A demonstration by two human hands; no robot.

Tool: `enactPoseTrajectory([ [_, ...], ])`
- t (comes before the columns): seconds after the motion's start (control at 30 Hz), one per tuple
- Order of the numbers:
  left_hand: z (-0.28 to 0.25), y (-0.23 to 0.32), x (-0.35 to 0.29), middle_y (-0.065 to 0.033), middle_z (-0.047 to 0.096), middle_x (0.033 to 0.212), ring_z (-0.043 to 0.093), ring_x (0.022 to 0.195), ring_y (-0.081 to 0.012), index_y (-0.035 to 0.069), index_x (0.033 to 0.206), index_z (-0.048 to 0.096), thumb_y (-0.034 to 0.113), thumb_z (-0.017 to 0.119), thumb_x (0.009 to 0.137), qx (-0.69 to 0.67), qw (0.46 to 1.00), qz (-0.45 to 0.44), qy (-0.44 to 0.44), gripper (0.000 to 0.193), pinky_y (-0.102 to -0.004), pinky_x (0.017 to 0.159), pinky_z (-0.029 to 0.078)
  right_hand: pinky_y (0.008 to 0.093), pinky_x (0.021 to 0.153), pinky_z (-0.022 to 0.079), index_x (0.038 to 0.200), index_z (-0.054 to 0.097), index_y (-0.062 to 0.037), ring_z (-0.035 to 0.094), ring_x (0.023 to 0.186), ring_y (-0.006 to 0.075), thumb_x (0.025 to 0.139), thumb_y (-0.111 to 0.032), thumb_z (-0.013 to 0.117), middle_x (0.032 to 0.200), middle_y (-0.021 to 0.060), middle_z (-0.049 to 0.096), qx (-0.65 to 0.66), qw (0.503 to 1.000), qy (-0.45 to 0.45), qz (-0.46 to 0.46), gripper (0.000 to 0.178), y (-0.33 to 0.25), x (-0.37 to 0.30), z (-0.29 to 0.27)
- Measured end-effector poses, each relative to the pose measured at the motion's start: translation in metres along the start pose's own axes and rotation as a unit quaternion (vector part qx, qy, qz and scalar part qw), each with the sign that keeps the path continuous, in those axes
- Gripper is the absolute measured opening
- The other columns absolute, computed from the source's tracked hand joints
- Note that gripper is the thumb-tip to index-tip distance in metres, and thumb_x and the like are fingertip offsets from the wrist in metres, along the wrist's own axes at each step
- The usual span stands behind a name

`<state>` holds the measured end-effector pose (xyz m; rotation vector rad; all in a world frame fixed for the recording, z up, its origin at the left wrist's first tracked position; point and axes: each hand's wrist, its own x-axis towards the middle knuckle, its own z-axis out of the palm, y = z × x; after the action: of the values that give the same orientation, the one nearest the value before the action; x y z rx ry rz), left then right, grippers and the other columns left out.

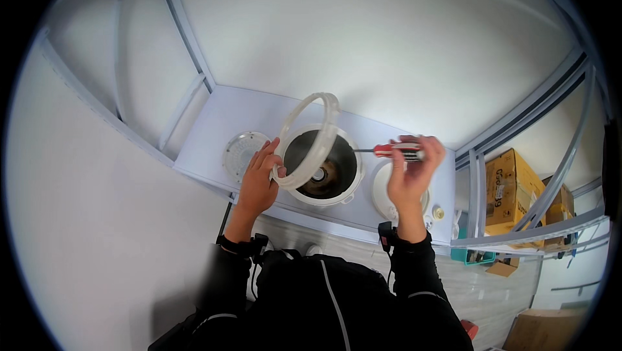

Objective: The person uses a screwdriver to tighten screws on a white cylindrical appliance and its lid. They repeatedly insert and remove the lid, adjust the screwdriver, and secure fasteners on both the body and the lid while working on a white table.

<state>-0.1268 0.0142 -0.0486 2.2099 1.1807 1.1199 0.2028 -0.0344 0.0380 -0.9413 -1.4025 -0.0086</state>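
My left hand [258, 181] is closed on the lower left edge of a whitish plastic ring [319, 149], which is tilted up above a rice cooker body [357, 188]. The body is white outside and dark grey inside, with a round metal piece [318, 174] and brownish marks at its bottom. To the right, my right hand [414, 179] grips a screwdriver [386, 151] by its red, white and black handle. Its shaft points left, toward the cooker's rim. Beside my left hand lies a round silvery disc [241, 153] with small holes. Under my right hand is a white round lid-like part [383, 194], partly hidden.
Everything stands on a narrow white table [223, 106] against a wall, between grey metal frame posts [188, 37]. Small round parts [438, 212] lie at its right end. Beyond are a shelf with cardboard boxes [508, 189] and a teal basket [461, 254] lower down.
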Motion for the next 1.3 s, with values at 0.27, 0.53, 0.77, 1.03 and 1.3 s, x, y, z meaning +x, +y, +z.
enactPoseTrajectory([
  [0.27,-0.022,0.024,0.004,-0.0177,0.039,0.172,0.026,0.162,-0.0474,0.01,0.114,0.06,0.02,0.087,0.077,-0.034,0.993,0.013,-0.108,0.047,-0.0579,0.126,0.034,0.05,0.096,0.067,0.143,0.04,-0.0065,0.064,0.117,0.0307,0.098,0.007,0.064,0.137,0.0142,0.038,0.003,0.982,0.19,-0.02,0.053,-0.017,0.014,-0.039],
  [0.53,-0.012,0.023,0.008,-0.0178,0.038,0.173,0.026,0.163,-0.0435,0.008,0.159,0.05,0.038,0.089,0.08,-0.004,0.995,0.007,-0.101,0.092,-0.0556,0.128,0.031,0.047,0.09,0.069,0.144,0.04,-0.0057,0.064,0.115,0.031,0.097,0.009,0.064,0.135,0.0137,0.038,0.011,0.988,0.153,-0.037,0.055,-0.02,0.008,-0.036],
  [0.77,-0.006,0.011,0.012,-0.0176,0.034,0.174,0.025,0.163,-0.0434,0.007,0.163,0.044,0.049,0.095,0.073,-0.025,0.992,-0.004,-0.122,0.111,-0.0549,0.129,0.03,0.0392,0.084,0.062,0.142,0.048,-0.0007,0.064,0.102,0.0246,0.094,0.01,0.059,0.129,0.0149,0.052,0.016,0.997,0.066,0.039,0.051,-0.028,0.007,-0.036],
  [1.03,0.003,0.011,0.01,-0.0178,0.031,0.175,0.025,0.163,-0.0429,0.005,0.164,0.04,0.053,0.1,0.063,-0.014,0.994,-0.007,-0.111,0.127,-0.053,0.13,0.031,0.0318,0.087,0.056,0.128,0.067,-0.0013,0.071,0.099,0.0253,0.086,0.006,0.065,0.114,0.0124,0.07,-0.044,0.956,-0.226,0.181,0.042,0.05,-0.039,-0.024],
  [1.3,0.003,0.01,0.007,-0.0178,0.029,0.176,0.026,0.163,-0.0395,0.004,0.165,0.038,0.044,0.104,0.06,-0.035,0.992,-0.018,-0.121,0.131,-0.0511,0.131,0.03,0.0364,0.075,0.063,0.131,0.072,-0.0047,0.074,0.104,0.0313,0.09,-0.007,0.078,0.134,0.0136,0.071,-0.015,0.928,-0.316,0.195,0.042,0.05,-0.05,-0.022],
])
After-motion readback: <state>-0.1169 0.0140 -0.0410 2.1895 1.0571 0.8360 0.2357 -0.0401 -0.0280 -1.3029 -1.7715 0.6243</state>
